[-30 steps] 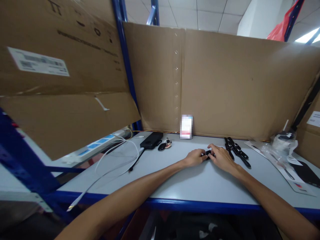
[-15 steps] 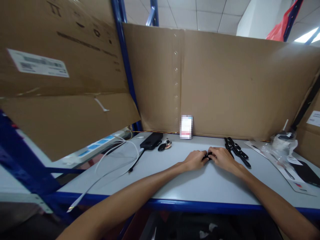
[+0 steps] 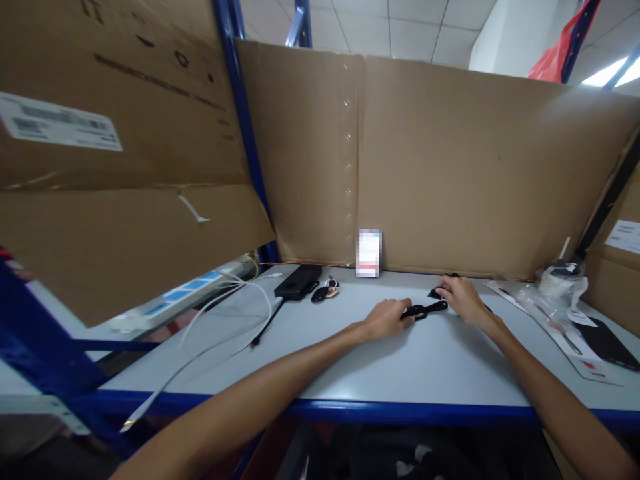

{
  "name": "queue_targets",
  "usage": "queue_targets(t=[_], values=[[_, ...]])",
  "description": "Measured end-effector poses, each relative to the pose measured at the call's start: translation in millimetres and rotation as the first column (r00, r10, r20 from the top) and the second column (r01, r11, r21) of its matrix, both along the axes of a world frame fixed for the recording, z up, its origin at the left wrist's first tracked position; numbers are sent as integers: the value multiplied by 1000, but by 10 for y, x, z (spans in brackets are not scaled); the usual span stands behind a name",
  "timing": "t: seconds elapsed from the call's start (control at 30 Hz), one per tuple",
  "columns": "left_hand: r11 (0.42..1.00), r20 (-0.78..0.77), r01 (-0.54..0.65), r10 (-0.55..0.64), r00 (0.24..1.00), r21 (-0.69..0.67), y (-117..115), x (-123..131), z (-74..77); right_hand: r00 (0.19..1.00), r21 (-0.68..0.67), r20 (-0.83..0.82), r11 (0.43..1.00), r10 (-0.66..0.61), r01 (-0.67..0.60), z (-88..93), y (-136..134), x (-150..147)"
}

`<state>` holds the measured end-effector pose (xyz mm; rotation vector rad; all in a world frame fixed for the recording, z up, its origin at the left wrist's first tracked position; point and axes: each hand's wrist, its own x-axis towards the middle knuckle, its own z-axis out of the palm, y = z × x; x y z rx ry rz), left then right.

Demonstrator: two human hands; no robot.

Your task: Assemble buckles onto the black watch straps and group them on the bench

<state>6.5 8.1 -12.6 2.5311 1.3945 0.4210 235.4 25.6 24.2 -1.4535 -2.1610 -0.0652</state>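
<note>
My left hand (image 3: pixel 389 321) rests low over the table, its fingers closed on one end of a black wristwatch (image 3: pixel 419 311), or a watch-like band with a thicker middle. The band's free end points right. My right hand (image 3: pixel 461 298) is just beyond that end, thumb and fingers pinched on a small black piece (image 3: pixel 434 293). Whether this piece belongs to another watch I cannot tell. Behind and under my right hand, more black bands (image 3: pixel 455 275) show only in bits; the hand hides the rest.
A phone (image 3: pixel 369 253) leans on the cardboard wall. Left of it lie keys (image 3: pixel 326 291), a black power bank (image 3: pixel 299 283), white cables (image 3: pixel 270 300) and a power strip (image 3: pixel 187 293). On the right are clear plastic packaging (image 3: pixel 547 313) and a dark phone-like slab (image 3: pixel 607 341).
My right hand has left the watch in my left hand and moved right, over the black bands, pinching a black piece. More of the held watch now shows. The view has shifted slightly.
</note>
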Motion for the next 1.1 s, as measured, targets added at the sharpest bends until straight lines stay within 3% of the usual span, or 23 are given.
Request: queue_targets(t=[0.07, 0.13, 0.23, 0.3, 0.4, 0.5, 0.6, 0.67, 0.7, 0.77, 0.9, 1.1], values=[[999, -27, -31, 32, 999, 11, 10, -9, 12, 998, -130, -64, 991, -8, -1, 10, 51, 105], [997, -50, -69, 70, 996, 29, 29, -27, 22, 983, -340, -183, 935, 35, -97, 3, 91, 193], [991, -71, -123, 127, 989, 56, 69, -67, 28, 934, -603, -337, 735, 118, -310, -21, 104, 241], [985, -74, -155, 160, 984, 72, 95, -95, 26, 904, -665, -398, 631, 155, -400, -41, 76, 197], [978, -71, -188, 195, 978, 93, 135, -130, 15, 868, -668, -468, 575, 167, -472, -70, 11, 49], [973, -59, -195, 203, 977, 121, 184, -163, 2, 864, -645, -481, 609, 146, -462, -85, -19, -77], [966, -66, -216, 226, 972, 140, 224, -200, -2, 946, -547, -317, 802, 65, -239, -69, 9, -67], [961, -95, -224, 241, 966, 160, 236, -221, 3, 994, -359, -101, 933, -46, 7, -36, 36, 14], [959, -112, -220, 242, 964, 178, 238, -229, 6, 994, -253, 4, 961, -113, 110, -14, 47, 65], [950, -136, -198, 235, 962, 241, 237, -237, 12, 965, -104, 146, 966, -220, 236, 36, 57, 168], [924, -76, -112, 150, 986, 365, 222, -220, 8, 926, -61, 206, 941, -316, 334, 113, 49, 298], [955, 105, 148, -180, 978, 256, 86, -100, -45, 860, -84, 355, 904, -366, 419, 83, 30, 328]])
